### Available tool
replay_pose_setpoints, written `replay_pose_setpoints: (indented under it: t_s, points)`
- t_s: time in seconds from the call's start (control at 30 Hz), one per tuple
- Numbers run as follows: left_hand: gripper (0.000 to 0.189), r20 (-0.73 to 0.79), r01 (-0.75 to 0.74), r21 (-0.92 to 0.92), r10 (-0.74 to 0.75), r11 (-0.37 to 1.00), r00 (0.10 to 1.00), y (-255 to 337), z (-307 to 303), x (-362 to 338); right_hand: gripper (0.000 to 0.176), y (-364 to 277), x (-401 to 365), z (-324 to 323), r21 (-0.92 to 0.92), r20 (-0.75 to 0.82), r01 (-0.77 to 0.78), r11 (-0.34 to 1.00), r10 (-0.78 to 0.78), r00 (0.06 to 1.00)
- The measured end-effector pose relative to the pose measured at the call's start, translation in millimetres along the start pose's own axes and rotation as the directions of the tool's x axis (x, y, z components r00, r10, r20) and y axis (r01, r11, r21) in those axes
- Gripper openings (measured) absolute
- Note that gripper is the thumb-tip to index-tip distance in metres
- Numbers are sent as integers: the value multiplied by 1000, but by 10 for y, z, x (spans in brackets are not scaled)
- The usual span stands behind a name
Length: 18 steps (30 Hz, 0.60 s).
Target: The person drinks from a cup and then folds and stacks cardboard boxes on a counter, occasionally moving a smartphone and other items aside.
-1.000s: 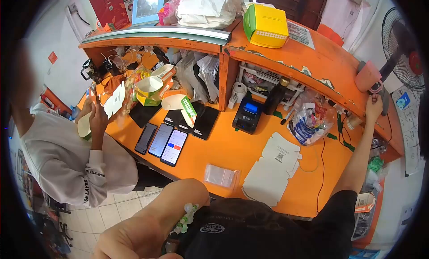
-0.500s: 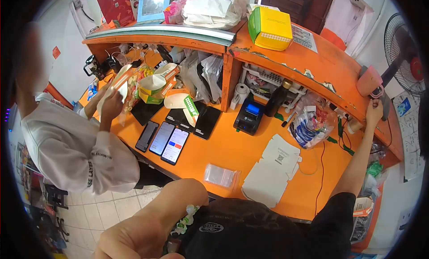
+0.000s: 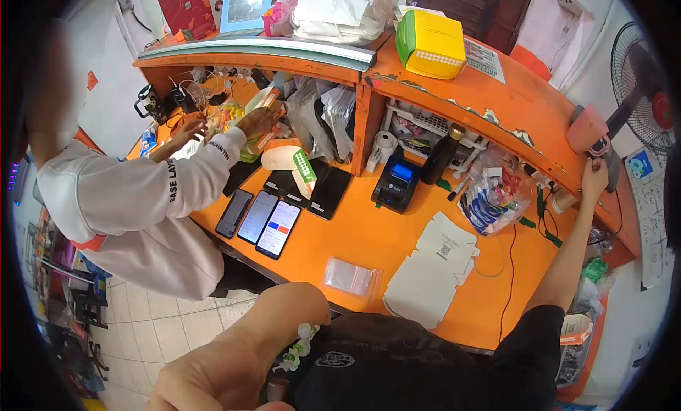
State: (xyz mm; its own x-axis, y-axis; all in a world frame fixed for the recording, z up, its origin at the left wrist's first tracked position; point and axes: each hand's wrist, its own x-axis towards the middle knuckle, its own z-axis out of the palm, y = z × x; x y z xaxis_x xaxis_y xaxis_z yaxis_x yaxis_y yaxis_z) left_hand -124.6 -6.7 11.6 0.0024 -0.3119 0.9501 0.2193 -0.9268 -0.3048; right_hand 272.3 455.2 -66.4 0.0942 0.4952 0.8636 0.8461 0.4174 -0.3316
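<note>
At the shelf's right end, my right hand [image 3: 594, 180] is closed just below the handle of a pink mug [image 3: 587, 130]. What its fingers grip is hard to make out. My left hand [image 3: 195, 382] is held close to the camera at the lower edge, with its fingers mostly cut off. On the desk in front of me lie a flat white carton blank [image 3: 433, 273] and a packet of clear plastic bags [image 3: 350, 278]. A black label printer [image 3: 396, 185] with a lit blue screen stands behind them, beside a dark bottle [image 3: 443, 156].
At left, a co-worker in a white sweatshirt [image 3: 142, 198] reaches over folded food cartons [image 3: 287, 159]. Several phones [image 3: 277, 229] lie at the desk's edge. A yellow-green box [image 3: 430, 43] sits on the upper shelf. A fan [image 3: 642, 92] stands at right.
The co-worker's hands have moved away over the cartons, and the carton piece they held up is lowered among them. My hands have hardly moved.
</note>
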Motion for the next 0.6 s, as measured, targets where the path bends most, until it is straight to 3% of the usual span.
replay_pose_setpoints:
  t_s: [0.13,0.3,0.5,0.6]
  points:
    - [29,3,-13,28,13,1000,1000,14,-9,0,22,9,7,0,-23,-6,12,1000,-12,1000]
    - [33,164,188,48,-193,981,967,147,-112,60,22,-41,-15,-11,19,5,-28,999,27,1000]
    - [33,159,270,99,-284,958,946,209,-101,91,23,-50,-16,-18,-15,-11,28,999,-28,1000]
    - [34,111,140,107,-151,984,982,128,-58,71,23,-36,-8,-16,-49,-15,37,998,-37,999]
